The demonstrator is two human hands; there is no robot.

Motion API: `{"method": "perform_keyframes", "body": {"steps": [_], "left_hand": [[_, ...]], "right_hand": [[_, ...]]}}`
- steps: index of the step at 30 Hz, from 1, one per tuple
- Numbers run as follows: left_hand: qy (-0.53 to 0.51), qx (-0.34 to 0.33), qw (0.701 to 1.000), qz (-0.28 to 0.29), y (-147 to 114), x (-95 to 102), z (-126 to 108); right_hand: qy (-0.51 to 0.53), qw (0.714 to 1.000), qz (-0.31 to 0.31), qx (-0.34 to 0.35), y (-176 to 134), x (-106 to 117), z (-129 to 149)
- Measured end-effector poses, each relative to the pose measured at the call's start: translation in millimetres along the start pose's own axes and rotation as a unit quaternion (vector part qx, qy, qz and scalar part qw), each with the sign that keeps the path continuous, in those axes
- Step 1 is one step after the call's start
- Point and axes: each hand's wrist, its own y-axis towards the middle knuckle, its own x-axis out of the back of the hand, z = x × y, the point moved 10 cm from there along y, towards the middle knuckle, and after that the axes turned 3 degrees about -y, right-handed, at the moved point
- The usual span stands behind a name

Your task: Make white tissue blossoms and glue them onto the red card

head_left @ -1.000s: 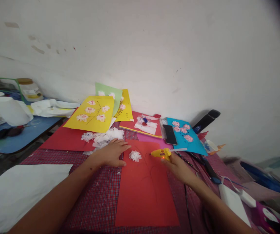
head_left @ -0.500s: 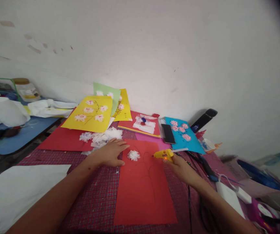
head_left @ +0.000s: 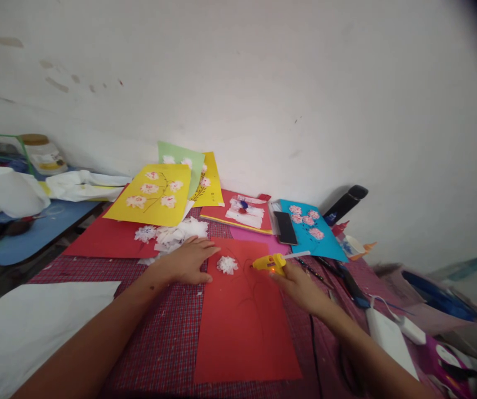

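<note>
A red sheet of paper [head_left: 242, 332] lies lengthwise before me, with thin dark branch lines drawn on it. Near its upper left sits one white paper flower [head_left: 227, 265]. My left hand [head_left: 192, 260] rests flat at the sheet's upper left edge, fingers spread, holding nothing. In my right hand [head_left: 299, 285] is a yellow hot glue gun [head_left: 269, 263], its small orange light lit and a white glue stick poking out the back. The nozzle points left over the upper part of the drawn lines; whether it touches the paper I cannot tell.
White paper flowers [head_left: 182, 233] are heaped behind my left hand. Yellow flower artwork [head_left: 155, 194] leans at the back left. A black phone [head_left: 285, 228] lies beside a blue flower sheet [head_left: 330, 241]. A white power strip [head_left: 390, 338] and a dark cord are at right.
My right hand has moved the glue gun a little left, further over the red sheet. My left hand has stayed in place.
</note>
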Motion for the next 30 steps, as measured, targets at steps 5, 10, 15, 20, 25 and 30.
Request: {"method": "perform_keyframes", "body": {"steps": [5,10,15,20,25,30], "left_hand": [[-0.002,0.001,1.000,-0.004,0.0,-1.5,1.6],[-0.004,0.000,1.000,-0.005,0.3,-0.9,1.7],[0.001,0.001,1.000,0.000,0.2,0.1,0.0],[-0.005,0.000,1.000,-0.003,-0.2,1.8,-1.7],[-0.001,0.001,1.000,-0.002,-0.2,2.7,-3.0],[0.009,0.002,1.000,0.001,-0.2,1.1,-1.9]], "right_hand": [[0.016,1.000,-0.011,0.014,8.2,0.3,-3.4],[-0.002,1.000,-0.020,0.000,8.8,5.7,-16.0],[0.014,0.999,-0.031,0.003,0.7,15.8,-13.7],[0.016,1.000,-0.019,0.010,-7.3,17.3,-11.5],[-0.011,0.999,-0.014,-0.036,-10.6,17.6,-22.2],[0.003,0.998,-0.039,-0.040,-6.5,21.3,-21.5]]}}
